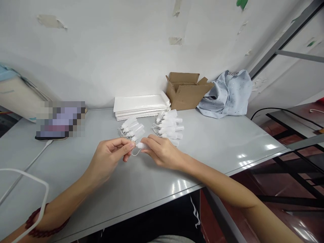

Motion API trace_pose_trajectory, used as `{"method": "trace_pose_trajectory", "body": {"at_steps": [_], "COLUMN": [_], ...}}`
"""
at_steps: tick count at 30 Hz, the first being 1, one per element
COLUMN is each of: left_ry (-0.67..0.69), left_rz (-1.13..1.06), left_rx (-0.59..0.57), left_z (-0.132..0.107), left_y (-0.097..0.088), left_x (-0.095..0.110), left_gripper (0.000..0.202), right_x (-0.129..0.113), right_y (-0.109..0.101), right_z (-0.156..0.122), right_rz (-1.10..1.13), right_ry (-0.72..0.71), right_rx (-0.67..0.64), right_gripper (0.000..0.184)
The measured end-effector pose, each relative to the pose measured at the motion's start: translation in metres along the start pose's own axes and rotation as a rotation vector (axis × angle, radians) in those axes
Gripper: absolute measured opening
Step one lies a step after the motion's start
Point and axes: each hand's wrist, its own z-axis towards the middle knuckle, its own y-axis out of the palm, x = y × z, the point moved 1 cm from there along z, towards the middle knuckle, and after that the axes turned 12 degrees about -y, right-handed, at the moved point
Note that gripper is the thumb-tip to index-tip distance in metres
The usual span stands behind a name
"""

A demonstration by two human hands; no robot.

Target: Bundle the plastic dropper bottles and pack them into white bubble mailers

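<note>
Both my hands meet over the middle of the grey table point(157, 182). My right hand point(162, 152) is closed around a small white plastic bottle point(140, 145) with a thin cord loop hanging under it. My left hand point(111, 153) pinches the cap end of that same bottle. Just behind the hands lie two heaps of like white bottles: a smaller heap point(131, 130) on the left and a bigger heap point(170, 126) on the right.
A stack of flat white packets point(140, 106) lies against the wall, an open cardboard box point(186, 91) beside it, then a crumpled light-blue cloth point(227, 94). A phone on a white cable point(37, 155) sits far left. The table's front edge runs diagonally near my forearms.
</note>
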Motion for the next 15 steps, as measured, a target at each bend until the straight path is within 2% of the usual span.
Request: {"method": "trace_pose_trajectory", "body": {"at_steps": [9,15], "left_ry": [-0.024,-0.043], "left_rz": [-0.123,-0.133], "left_rx": [-0.064,-0.029], "left_z": [0.004,0.011], "left_y": [-0.004,-0.012], "left_x": [0.001,0.003], "left_gripper": [0.026,0.023], "right_x": [0.004,0.006], "right_y": [-0.007,-0.01], "right_z": [0.003,0.004], "right_rz": [0.013,0.003], "right_ry": [0.017,0.036], "right_rx": [0.025,0.001], "right_gripper": [0.024,0.024]}}
